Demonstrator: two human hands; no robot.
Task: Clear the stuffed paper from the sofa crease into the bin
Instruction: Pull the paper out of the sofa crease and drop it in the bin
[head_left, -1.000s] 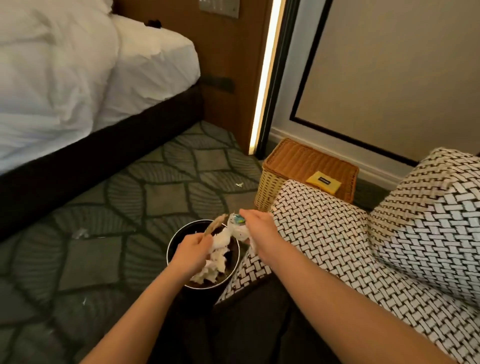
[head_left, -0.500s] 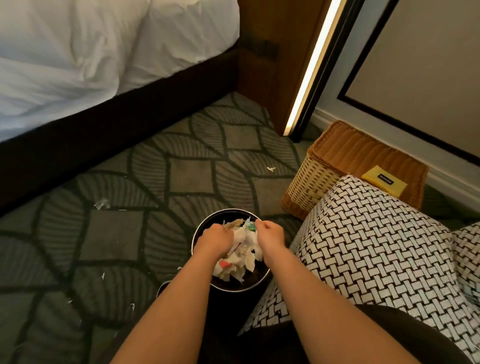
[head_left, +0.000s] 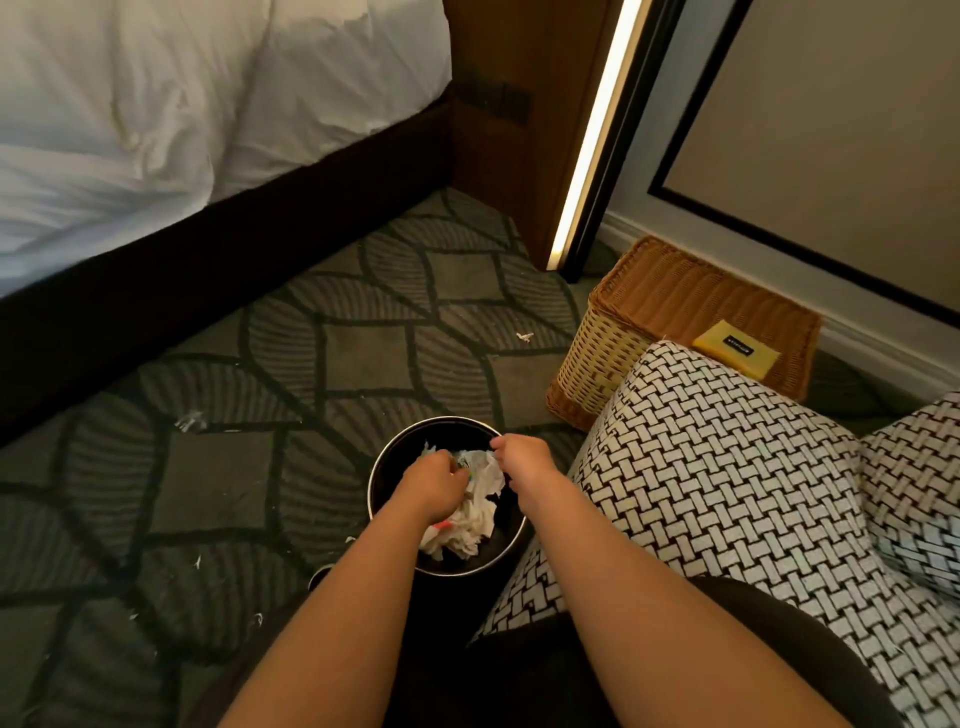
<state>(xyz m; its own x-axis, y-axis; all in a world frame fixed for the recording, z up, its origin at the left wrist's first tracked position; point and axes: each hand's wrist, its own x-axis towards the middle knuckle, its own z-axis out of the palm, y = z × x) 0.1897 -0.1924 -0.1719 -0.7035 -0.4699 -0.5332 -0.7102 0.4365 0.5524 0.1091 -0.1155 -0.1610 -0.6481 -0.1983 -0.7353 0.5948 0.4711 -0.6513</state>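
A round black bin (head_left: 383, 470) stands on the carpet against the sofa's front corner. Crumpled white paper (head_left: 475, 517) with small coloured bits fills its middle. My left hand (head_left: 434, 480) is down inside the bin, fingers curled onto the paper. My right hand (head_left: 522, 460) hovers over the bin's right rim, seen from the back with fingers bent downward beside the paper. The black-and-white woven sofa (head_left: 727, 493) is on the right; no paper shows in its crease (head_left: 860, 447).
A wicker basket (head_left: 649, 312) with a yellow packet (head_left: 737, 349) on its lid stands behind the sofa arm. A bed with white linen (head_left: 156, 130) lines the left. Small paper scraps (head_left: 524, 336) lie on the patterned carpet (head_left: 363, 358).
Both hands went from above the rim down into the bin with the paper. The paper now lies lower inside, and my right hand has drawn toward the right rim.
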